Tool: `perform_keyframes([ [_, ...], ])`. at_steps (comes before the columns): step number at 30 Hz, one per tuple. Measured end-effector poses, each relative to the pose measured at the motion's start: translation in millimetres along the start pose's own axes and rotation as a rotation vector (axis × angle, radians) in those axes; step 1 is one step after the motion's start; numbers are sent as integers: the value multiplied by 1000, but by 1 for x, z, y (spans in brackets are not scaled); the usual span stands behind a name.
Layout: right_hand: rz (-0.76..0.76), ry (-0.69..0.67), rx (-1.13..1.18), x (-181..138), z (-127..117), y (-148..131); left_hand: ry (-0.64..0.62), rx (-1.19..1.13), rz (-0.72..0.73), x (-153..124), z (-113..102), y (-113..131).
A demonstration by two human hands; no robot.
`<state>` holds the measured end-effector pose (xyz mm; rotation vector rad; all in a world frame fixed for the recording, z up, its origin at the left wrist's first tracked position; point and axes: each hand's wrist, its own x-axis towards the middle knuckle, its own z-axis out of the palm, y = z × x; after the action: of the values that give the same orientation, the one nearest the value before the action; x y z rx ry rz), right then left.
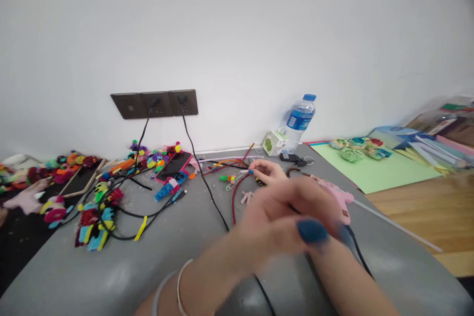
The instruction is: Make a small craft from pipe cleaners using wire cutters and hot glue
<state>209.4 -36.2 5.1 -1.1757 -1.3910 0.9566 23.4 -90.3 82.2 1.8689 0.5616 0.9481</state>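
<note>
My right hand (265, 171) reaches forward over the grey table (177, 237), its fingers pinched together at small craft pieces; a yellow-and-black striped piece (259, 182) shows under it. What the fingertips hold is too small to name. My left hand (285, 217) crosses in front of it, smeared by motion, with a blue-nailed thumb and bracelets on the wrist. A dark red pipe cleaner (233, 203) lies just left of both hands. A pink glue gun (339, 200) rests right of my left hand, its black cord running toward me.
A pink-cased phone (174, 165) charges from wall sockets (155, 103) by black cables. Colourful pipe-cleaner crafts (92, 222) crowd the left. A water bottle (299, 121), a small green box (273, 143) and a key fob (291, 157) stand at the back. Green paper (377, 173) lies right.
</note>
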Motion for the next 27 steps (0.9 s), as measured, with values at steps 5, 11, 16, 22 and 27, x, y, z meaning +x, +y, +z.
perform_keyframes([
  [5,-25,4,-9,2,-4,0,53,85,24,30,-23,-56],
  [11,-26,1,-51,3,-11,-2,-173,312,-65,25,-45,-99],
  [16,3,-80,-69,-1,-14,-4,-214,507,-62,19,-43,-99],
  [22,41,-147,-91,-4,-13,-4,-271,630,-62,16,-36,-101],
  [27,82,-205,-108,-5,-13,-8,-244,622,-104,17,-34,-96],
])
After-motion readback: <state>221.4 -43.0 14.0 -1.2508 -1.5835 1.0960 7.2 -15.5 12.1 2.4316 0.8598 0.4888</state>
